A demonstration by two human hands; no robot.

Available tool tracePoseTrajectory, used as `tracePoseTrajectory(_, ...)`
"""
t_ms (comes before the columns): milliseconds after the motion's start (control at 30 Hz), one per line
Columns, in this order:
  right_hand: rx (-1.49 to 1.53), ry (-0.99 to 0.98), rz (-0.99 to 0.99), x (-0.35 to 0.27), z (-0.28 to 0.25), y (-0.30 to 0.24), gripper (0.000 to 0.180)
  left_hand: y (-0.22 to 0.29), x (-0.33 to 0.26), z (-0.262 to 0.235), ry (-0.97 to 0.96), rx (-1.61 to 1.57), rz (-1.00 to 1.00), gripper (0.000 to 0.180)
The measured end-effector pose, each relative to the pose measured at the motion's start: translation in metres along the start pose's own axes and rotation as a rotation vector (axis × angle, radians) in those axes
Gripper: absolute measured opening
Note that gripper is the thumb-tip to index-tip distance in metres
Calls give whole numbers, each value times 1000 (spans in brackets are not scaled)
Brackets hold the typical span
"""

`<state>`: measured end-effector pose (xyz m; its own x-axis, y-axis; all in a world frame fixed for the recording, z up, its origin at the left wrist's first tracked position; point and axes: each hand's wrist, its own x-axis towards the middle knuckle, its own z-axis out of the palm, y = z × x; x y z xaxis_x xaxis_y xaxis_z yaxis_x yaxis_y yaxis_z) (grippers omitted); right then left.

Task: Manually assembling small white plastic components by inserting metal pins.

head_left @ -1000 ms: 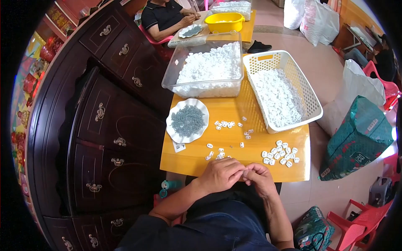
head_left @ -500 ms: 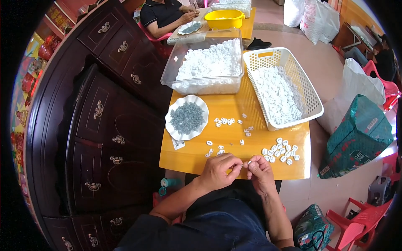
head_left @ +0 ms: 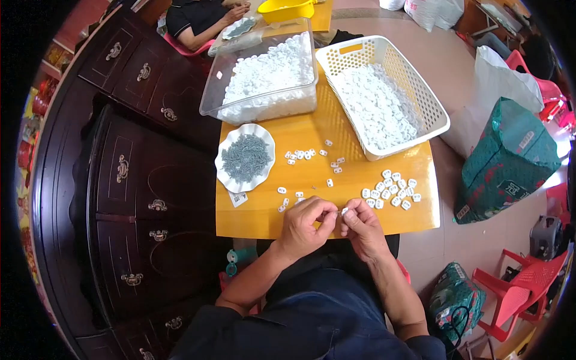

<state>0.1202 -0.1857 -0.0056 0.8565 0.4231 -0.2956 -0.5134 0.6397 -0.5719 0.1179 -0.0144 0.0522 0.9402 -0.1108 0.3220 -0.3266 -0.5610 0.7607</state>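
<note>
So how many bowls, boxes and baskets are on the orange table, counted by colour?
White: 2, the scalloped dish of grey pieces and the slotted basket of white pieces
Clear: 1, the plastic tub of white pieces
Yellow: 1, the basin at the far end
Total: 4

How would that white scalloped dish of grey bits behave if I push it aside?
The scalloped dish looks shallow and flat-bottomed, so it should slide on the smooth yellow table rather than tip. Its heap of small grey pieces looks loose and may spill over the low rim.
</note>
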Motion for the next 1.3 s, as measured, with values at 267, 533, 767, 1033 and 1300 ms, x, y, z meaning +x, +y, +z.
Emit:
tracePoseTrajectory(267,-123,87,-160,-2,12,2,16,2,2,0,-26,-43,-38,6)
tracePoseTrajectory(533,-202,95,-143,-4,8,3,10,0,1,0,-36,-33,-35,7)
tracePoseTrajectory(767,-263,114,-158,-4,11,3,10,0,1,-3,-54,-7,-27,7)
tracePoseTrajectory(1033,-320,112,-197,-5,10,6,9,-2,2,-6,-111,-17,-43,6)
tracePoseTrajectory(1300,-339,113,-245,-4,7,12,8,-2,1,-4,-136,-12,-64,6)
